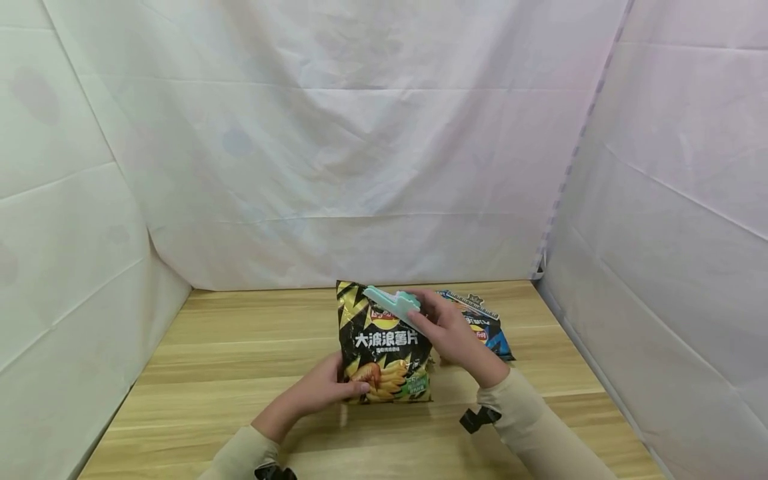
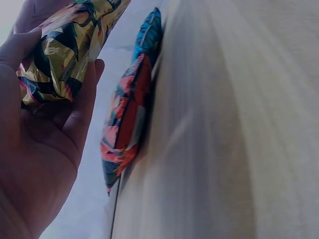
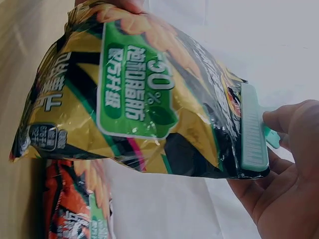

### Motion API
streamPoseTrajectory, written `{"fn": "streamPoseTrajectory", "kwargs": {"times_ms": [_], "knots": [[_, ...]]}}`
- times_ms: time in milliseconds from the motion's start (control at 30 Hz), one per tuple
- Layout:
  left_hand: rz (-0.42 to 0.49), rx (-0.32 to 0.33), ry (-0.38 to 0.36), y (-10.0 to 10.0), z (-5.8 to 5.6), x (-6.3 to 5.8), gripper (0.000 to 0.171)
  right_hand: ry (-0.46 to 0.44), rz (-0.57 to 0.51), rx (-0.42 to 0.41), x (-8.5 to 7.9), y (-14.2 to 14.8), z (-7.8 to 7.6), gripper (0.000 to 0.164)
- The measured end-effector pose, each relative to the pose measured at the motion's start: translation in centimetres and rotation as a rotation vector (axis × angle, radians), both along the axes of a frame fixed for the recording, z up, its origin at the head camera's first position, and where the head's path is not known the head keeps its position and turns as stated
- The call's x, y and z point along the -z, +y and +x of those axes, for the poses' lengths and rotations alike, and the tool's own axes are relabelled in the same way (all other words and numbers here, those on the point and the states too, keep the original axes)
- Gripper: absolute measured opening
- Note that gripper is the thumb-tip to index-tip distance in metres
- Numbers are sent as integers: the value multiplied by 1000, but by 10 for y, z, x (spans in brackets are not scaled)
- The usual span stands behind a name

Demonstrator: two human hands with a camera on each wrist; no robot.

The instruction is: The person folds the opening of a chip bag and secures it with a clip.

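Note:
A black-and-gold bag of potato chips (image 1: 384, 357) stands upright above the table in front of me. My left hand (image 1: 321, 387) grips its lower left side, with the thumb across the front. Along the top edge sits a mint-green bag clip (image 1: 390, 303), slanting down to the right. My right hand (image 1: 450, 330) pinches this clip at its right part. From the side, the right wrist view shows the clip (image 3: 254, 132) lying across the bag's top, with thumb and fingers at its lever.
Behind my right hand lies a blue chip bag (image 1: 498, 339) with a greyish clip (image 1: 471, 304) on its top. A red chip bag (image 2: 127, 114) lies beside it, mostly hidden in the head view. White cloth (image 1: 360, 167) walls surround the wooden table (image 1: 228, 347).

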State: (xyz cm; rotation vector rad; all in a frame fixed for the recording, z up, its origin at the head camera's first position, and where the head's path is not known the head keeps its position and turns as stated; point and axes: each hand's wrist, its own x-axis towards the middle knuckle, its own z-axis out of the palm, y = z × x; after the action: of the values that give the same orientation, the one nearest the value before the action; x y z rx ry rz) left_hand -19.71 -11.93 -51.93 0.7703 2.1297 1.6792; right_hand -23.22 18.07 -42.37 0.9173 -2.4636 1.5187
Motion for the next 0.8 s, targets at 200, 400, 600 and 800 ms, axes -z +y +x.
{"fn": "streamPoseTrajectory", "kwargs": {"times_ms": [200, 400, 600, 800], "knots": [[29, -8, 4, -6, -6, -10, 62, 11, -4, -2, -9, -7, -11, 43], [19, -36, 50, -18, -14, -22, 60, 20, -16, -4, -18, -17, -25, 43], [7, -60, 68, -31, -18, -34, 60, 44, -7, 6, -25, -26, -37, 44], [-5, -67, 53, -44, -22, -46, 59, 83, -3, -3, -32, -37, -46, 43]]}}
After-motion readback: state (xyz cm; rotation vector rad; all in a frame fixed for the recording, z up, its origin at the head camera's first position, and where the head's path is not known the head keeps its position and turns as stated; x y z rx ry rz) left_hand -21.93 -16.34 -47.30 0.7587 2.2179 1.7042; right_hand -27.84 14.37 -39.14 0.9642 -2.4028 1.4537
